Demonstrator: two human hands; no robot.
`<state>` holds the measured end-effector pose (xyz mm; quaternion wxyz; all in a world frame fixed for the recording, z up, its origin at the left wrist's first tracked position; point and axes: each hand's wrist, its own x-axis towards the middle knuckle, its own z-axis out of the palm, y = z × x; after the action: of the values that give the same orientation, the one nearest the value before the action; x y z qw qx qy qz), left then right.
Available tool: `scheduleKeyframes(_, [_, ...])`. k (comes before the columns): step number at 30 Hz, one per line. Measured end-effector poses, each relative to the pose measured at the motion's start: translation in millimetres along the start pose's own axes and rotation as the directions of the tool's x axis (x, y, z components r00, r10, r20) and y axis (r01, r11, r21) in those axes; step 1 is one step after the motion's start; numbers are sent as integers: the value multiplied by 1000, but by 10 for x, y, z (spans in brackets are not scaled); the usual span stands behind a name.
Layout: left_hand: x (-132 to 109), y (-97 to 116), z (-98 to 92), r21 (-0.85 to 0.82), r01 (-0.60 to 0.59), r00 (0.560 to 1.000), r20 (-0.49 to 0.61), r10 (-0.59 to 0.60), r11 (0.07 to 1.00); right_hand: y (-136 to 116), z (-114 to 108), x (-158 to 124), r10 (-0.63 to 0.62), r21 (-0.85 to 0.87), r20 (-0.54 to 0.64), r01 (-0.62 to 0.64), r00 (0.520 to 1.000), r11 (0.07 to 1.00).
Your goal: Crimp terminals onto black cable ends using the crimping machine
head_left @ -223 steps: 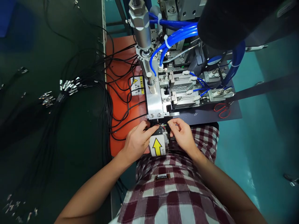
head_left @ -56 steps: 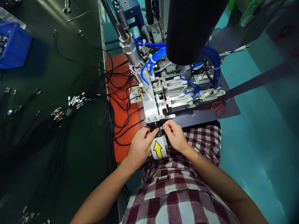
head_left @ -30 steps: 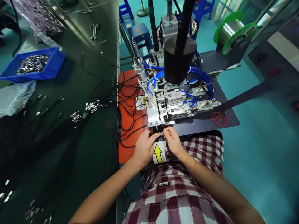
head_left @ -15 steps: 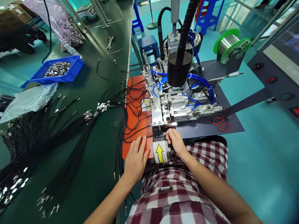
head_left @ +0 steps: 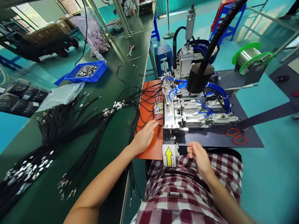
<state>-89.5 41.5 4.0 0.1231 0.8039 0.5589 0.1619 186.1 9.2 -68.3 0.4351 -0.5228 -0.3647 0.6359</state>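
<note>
My left hand [head_left: 145,137] lies over the orange board [head_left: 149,152], fingers stretched toward the machine. Its fingertips are at a black cable [head_left: 160,119] that runs to the machine's edge; a grip on it does not show. My right hand [head_left: 198,157] hovers above my lap, right of the white label with a yellow arrow [head_left: 168,155]. Its fingers are curled together, and nothing shows in them. Several black cables end along the left side of the metal machine [head_left: 171,116], which has blue air tubes [head_left: 219,88].
On the green bench [head_left: 112,165] lie bundled black cables [head_left: 93,133], a plastic bag [head_left: 62,96] and a blue tray [head_left: 99,73] of small metal parts. Red-handled scissors [head_left: 237,137] rest right of the machine. Behind them stands a green wire spool [head_left: 253,57]. A black cylinder [head_left: 199,77] hangs over the machine.
My right hand has drawn back from the cable end at the machine's front, toward the right. My left hand has moved farther up the orange board. The view has shifted left.
</note>
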Motion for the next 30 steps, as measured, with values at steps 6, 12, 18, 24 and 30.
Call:
scheduleKeyframes(6, [-761,-28,-570,42,-260,854,477,209,965,-155,-244,-82,4,-52,-62,-7,998,999])
scheduleKeyframes(12, [-928,-135,-588,228,-431,801,543,253,873,-336,-68,-97,-19,-70,21,20,1000,997])
scheduleKeyframes(18, [-706,-137,-684,123,-416,807,507,303,901,-451,52,-230,-43,-169,133,65,990,984])
scheduleKeyframes(24, [-505,-139,-838,98,-384,813,506,286,918,-546,95,-281,-62,-235,207,112,976,966])
scheduleKeyframes(30, [-216,122,-558,-447,-148,963,138,232,882,-499,203,-280,-56,-276,261,130,964,952])
